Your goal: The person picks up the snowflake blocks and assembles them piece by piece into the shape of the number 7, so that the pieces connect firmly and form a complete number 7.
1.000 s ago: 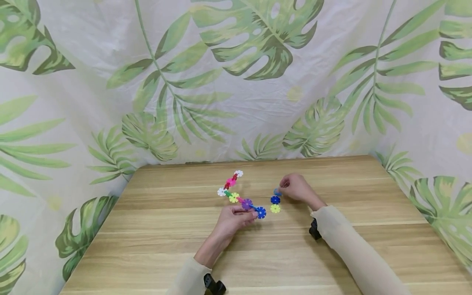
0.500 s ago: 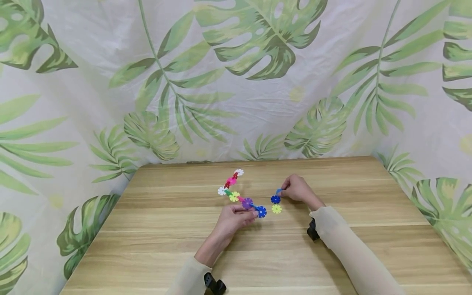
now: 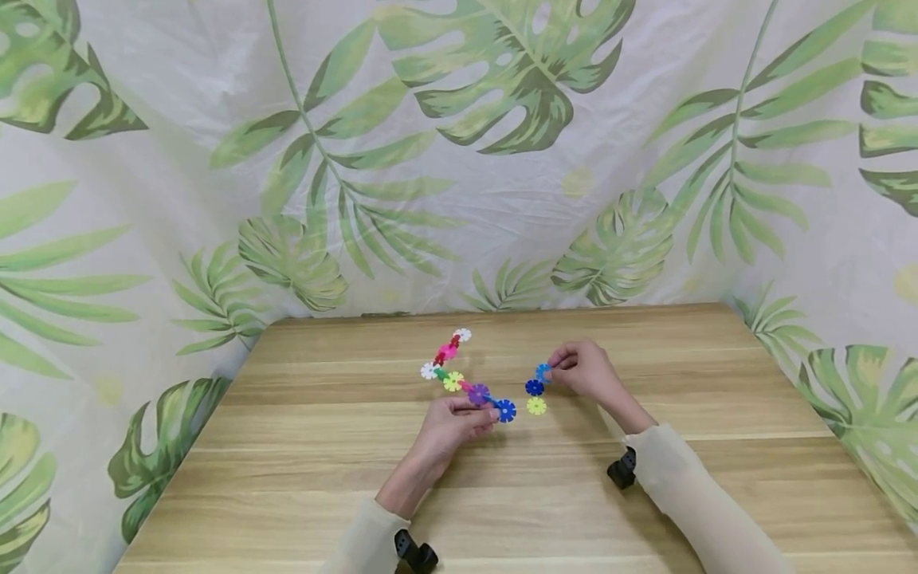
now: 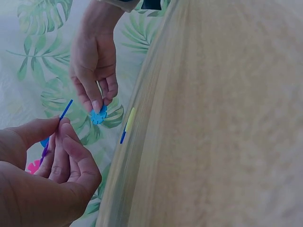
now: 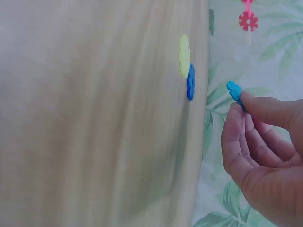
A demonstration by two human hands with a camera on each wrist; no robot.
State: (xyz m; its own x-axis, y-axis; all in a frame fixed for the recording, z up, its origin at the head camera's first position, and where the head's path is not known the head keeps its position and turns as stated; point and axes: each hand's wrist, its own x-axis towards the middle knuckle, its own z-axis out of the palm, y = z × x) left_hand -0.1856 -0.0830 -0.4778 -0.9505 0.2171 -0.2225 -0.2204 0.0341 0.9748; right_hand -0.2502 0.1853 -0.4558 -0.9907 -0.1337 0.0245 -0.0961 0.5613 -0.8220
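Observation:
My left hand [image 3: 446,424] pinches the blue end disc [image 3: 505,410] of a chain of interlocking snowflake discs. From there the chain runs up and left through purple [image 3: 479,394], yellow [image 3: 453,381], white, red and pink discs to a white disc [image 3: 462,336] at its far end. Between thumb and fingertips, my right hand [image 3: 586,371] holds a light blue snowflake disc [image 5: 234,90], apart from the chain. Just below it on the table lie a dark blue disc [image 3: 534,387] and a yellow-green disc [image 3: 536,406]. In the left wrist view, fingers cover part of the chain.
The wooden table [image 3: 301,478] reaches back to a leaf-patterned cloth [image 3: 502,207] that hangs behind it. Each wrist carries a black camera, such as the one below the right sleeve [image 3: 622,469].
My right hand has turned and its forearm has shifted slightly right, so the light blue disc shows more of its face. The left hand and the chain stay nearly still.

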